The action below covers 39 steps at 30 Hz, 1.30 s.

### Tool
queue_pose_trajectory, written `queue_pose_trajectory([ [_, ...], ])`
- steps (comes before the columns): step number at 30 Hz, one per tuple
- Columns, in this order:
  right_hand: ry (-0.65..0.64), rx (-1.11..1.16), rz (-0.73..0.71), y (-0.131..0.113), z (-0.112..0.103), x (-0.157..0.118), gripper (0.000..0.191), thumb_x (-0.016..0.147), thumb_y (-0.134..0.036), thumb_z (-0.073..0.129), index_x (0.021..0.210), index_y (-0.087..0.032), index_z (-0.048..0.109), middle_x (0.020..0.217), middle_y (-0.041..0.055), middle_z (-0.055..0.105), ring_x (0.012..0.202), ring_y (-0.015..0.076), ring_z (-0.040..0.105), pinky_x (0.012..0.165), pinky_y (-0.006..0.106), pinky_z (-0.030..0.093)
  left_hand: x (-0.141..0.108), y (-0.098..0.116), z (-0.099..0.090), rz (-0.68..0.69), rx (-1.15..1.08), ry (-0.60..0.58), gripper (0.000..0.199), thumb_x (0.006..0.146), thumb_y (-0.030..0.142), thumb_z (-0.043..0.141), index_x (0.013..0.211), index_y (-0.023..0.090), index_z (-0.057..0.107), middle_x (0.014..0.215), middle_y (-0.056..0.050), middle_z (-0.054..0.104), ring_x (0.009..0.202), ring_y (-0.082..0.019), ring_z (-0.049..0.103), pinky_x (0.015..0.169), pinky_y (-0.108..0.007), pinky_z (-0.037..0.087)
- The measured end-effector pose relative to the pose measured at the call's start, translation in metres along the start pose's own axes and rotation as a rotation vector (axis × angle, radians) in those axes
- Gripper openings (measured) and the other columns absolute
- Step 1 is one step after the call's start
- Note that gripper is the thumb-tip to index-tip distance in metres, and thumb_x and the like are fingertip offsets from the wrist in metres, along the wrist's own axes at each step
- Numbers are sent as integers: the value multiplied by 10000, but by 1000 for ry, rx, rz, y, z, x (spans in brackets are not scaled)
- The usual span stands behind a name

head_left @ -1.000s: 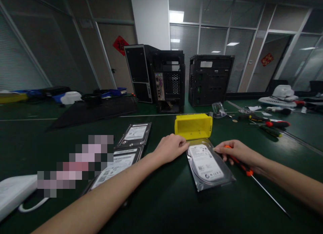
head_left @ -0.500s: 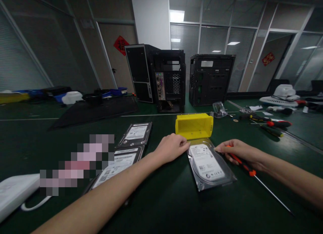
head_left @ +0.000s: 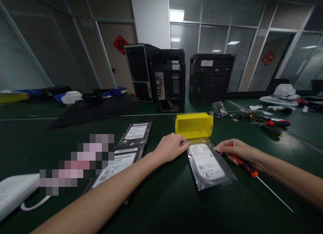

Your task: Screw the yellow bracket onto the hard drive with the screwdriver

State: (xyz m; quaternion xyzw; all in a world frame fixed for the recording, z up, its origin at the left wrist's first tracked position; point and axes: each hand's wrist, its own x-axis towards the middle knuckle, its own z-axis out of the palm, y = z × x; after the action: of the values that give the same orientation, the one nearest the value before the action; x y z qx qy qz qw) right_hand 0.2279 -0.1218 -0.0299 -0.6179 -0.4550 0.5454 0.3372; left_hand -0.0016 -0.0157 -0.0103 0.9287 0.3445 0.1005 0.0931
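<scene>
From my end of the feed hardly anything has changed over the last second, tbh: the bagged hard drive (head_left: 207,163) lies flat on the worktop (head_left: 171,207) just in front of the yellow bin (head_left: 194,117), label up, same spot, and both hands stay parked beside it. The only shift I can catch is the screwdriver (head_left: 254,173), whose shaft has swung outward a touch. I'd read that as the drive being kept steady while the tool just rides along, but that's only my take. The left hand (head_left: 171,147) is by the bin's near left corner, fingers curled against the drive's edge; whether they pinch it or just rest there, I can't tell. The right hand (head_left: 233,151), out past the bin's near right corner, has its fingers wrapped around the screwdriver handle, with thumb and forefinger at the drive's other edge. So the hands are apart, drive between them. Left of the bin lie more hard drives (head_left: 136,132), behind it stand black PC cases (head_left: 212,79), and loose hand tools (head_left: 279,124) lie off to its right.
</scene>
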Motion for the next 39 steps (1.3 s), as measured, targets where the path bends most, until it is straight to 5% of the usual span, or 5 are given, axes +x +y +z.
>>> queue_pose_trajectory([
  [39,-35,-43,-36,8,-3,6,301,743,-456,561,750,-164,490,562,-64,498,354,11,395,337,163,285,0,0,0,17,-7,-10,411,835,437,365,648,149,590,626,-32,568,534,-115,455,491,-236,267],
])
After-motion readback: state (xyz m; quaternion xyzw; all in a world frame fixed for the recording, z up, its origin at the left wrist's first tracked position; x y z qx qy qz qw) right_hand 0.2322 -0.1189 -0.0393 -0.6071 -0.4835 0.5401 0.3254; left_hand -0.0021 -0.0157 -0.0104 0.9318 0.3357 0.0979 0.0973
